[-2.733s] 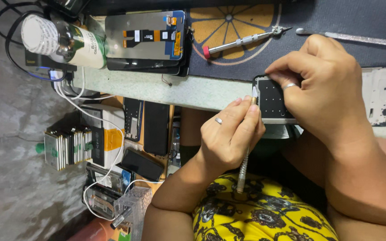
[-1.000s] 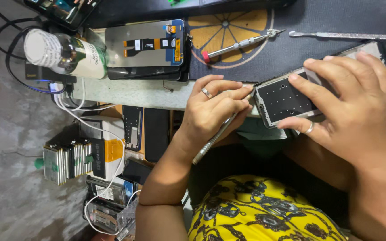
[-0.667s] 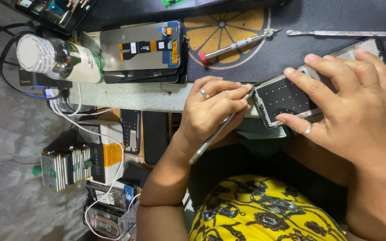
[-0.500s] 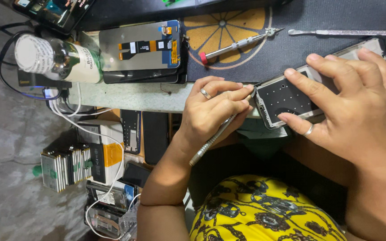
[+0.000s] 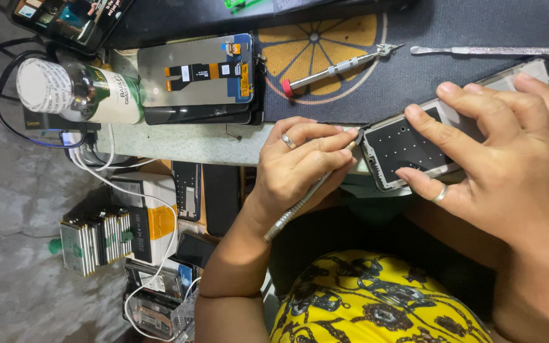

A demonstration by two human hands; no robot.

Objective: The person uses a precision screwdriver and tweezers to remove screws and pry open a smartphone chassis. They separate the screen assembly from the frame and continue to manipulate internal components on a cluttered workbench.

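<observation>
My left hand (image 5: 300, 165) is shut on a thin metal screwdriver (image 5: 290, 213), whose tip meets the near left corner of an opened phone (image 5: 398, 143). The phone lies back up at the table's front edge, showing a dark inner plate dotted with small holes. My right hand (image 5: 509, 171) lies over its right part, fingers spread across the top and one finger pressed along the near edge. Both hands wear a ring.
On the dark mat (image 5: 414, 38) lie a red-capped screwdriver (image 5: 335, 67) and a flat metal pry tool (image 5: 490, 50). A detached screen panel (image 5: 192, 76), a lying bottle (image 5: 77, 92) and another phone (image 5: 65, 16) sit to the left. Under the table are boxes, cables and stacked batteries (image 5: 93, 238).
Since the oldest frame the phone has been turned to lie lengthwise and my right hand moved right along it. My left hand rose to its corner. Over the last second almost nothing moved.
</observation>
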